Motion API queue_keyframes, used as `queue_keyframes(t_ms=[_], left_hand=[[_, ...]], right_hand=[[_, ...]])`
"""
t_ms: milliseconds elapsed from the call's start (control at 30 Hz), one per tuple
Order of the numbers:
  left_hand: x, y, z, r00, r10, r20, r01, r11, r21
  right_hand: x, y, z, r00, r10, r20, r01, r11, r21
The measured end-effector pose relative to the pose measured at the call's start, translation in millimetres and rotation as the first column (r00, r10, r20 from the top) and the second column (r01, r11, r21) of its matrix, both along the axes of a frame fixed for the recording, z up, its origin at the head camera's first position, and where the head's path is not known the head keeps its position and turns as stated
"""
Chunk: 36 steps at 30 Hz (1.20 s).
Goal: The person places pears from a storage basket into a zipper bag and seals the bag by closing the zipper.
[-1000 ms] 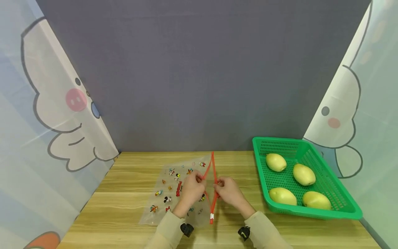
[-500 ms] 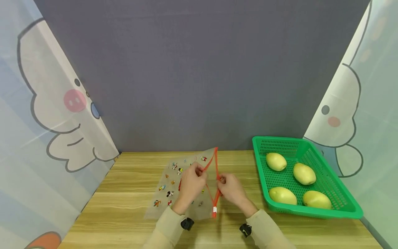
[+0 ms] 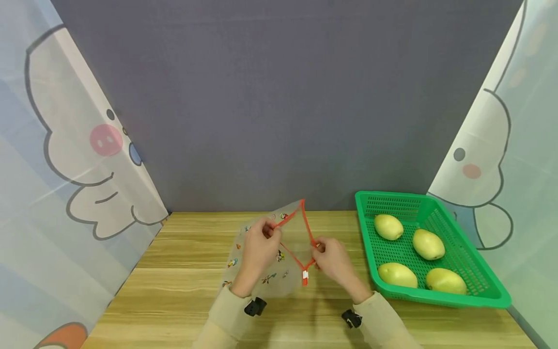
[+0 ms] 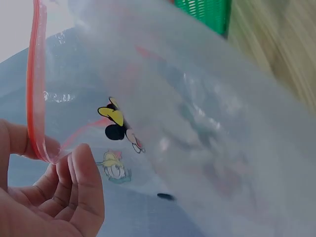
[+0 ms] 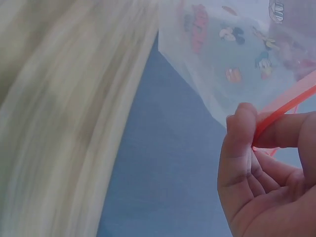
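A clear zip bag (image 3: 272, 276) with cartoon prints and a red zip edge is held above the table, its mouth spread into a diamond shape. My left hand (image 3: 258, 247) pinches the left rim; the left wrist view shows thumb and finger on the red strip (image 4: 34, 89). On the opposite rim, my right hand (image 3: 333, 259) pinches the red edge, also seen in the right wrist view along with the bag's printed side (image 5: 232, 59). A white slider (image 3: 305, 275) sits at the near end of the zip. Nothing shows inside the bag.
To the right stands a green plastic basket (image 3: 370, 247) holding several yellow-green oval fruits (image 3: 428, 244). The wooden table (image 3: 174, 271) ends at a grey backdrop (image 3: 279, 106). Printed curtains (image 3: 78, 203) hang at both sides.
Both hands have moved apart, pulling the bag's mouth much wider. The bag has risen and its slider end has shifted away from me. The basket and fruits have stayed put.
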<state>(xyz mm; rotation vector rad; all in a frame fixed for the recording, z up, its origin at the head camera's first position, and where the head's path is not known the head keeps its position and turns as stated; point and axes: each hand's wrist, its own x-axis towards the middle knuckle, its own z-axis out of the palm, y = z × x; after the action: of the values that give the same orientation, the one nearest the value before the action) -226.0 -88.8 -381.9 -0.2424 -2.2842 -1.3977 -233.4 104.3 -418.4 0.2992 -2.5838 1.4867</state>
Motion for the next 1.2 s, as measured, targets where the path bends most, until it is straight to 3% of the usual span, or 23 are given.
queue_keyframes(t_ms=[200,500,900,1200], left_hand=[[1.2,-8.0,7.5,0.999,0.035,-0.012,-0.034,0.999,0.033],[3.2,-23.2,12.4,1.000,0.020,-0.019,-0.018,0.997,0.080],[11.1,-38.0,22.4,0.997,0.060,-0.041,-0.055,0.992,0.117],[15.5,-41.7,21.1,0.982,0.130,-0.136,-0.117,0.988,0.097]], right_hand=[[1.1,13,13.0,0.999,0.006,0.033,-0.005,1.000,-0.020],[4.2,28,31.5,0.998,-0.019,0.053,0.018,1.000,0.016],[1.6,41,34.7,0.998,-0.023,0.058,0.027,0.997,-0.066],[8.4,44,46.6,0.998,-0.031,0.061,0.036,0.997,-0.072]])
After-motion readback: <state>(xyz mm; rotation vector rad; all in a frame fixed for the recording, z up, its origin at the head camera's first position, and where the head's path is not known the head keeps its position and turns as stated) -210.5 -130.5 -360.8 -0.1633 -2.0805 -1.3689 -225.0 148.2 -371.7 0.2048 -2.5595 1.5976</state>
